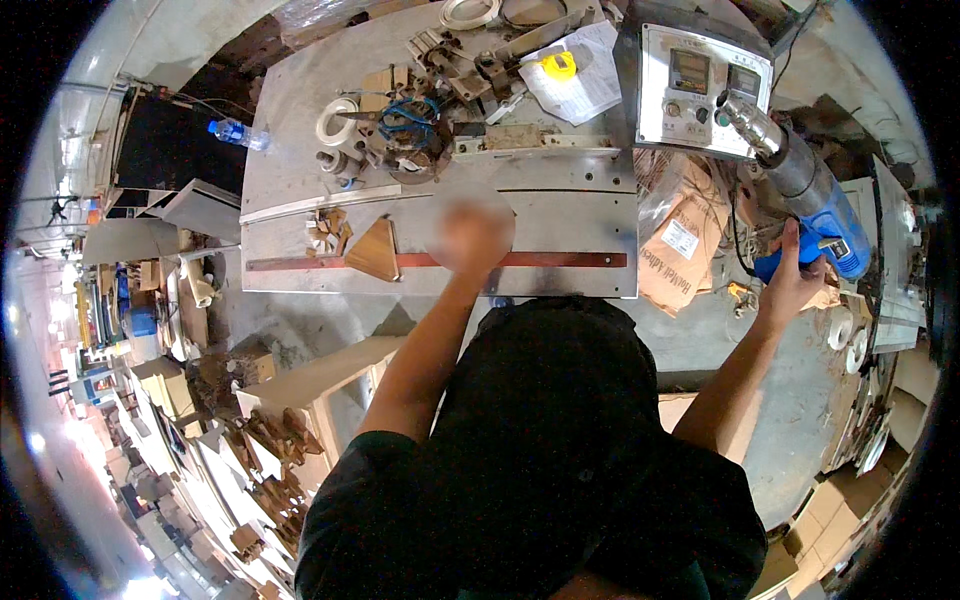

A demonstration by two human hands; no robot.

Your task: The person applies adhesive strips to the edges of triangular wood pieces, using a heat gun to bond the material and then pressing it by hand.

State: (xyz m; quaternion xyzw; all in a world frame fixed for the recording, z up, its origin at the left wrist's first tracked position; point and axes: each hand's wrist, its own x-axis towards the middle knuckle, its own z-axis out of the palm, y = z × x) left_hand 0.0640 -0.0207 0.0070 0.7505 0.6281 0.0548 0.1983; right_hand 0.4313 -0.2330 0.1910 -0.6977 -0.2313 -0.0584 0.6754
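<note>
My right hand (pixel 793 283) is closed around the handle of a blue heat gun (pixel 838 222) at the right, its metal nozzle pointing up and left toward a control box. My left hand (pixel 472 238) is over the front part of the metal worktable (pixel 560 215). A blur covers it, so neither its fingers nor anything in them can be made out. To its left a triangular wood-coloured piece (pixel 374 250) lies across the red strip (pixel 560 260) along the table's front. Several small wooden offcuts (pixel 327 232) lie further left.
Tools, metal parts, blue-handled scissors (pixel 405 125) and tape rolls (pixel 337 122) clutter the table's back. A yellow tape measure (pixel 559 66) rests on papers (pixel 590 95). The control box (pixel 655 120) stands at the back right, above a brown paper sack (pixel 680 240). Wooden panels (pixel 310 385) stand lower left.
</note>
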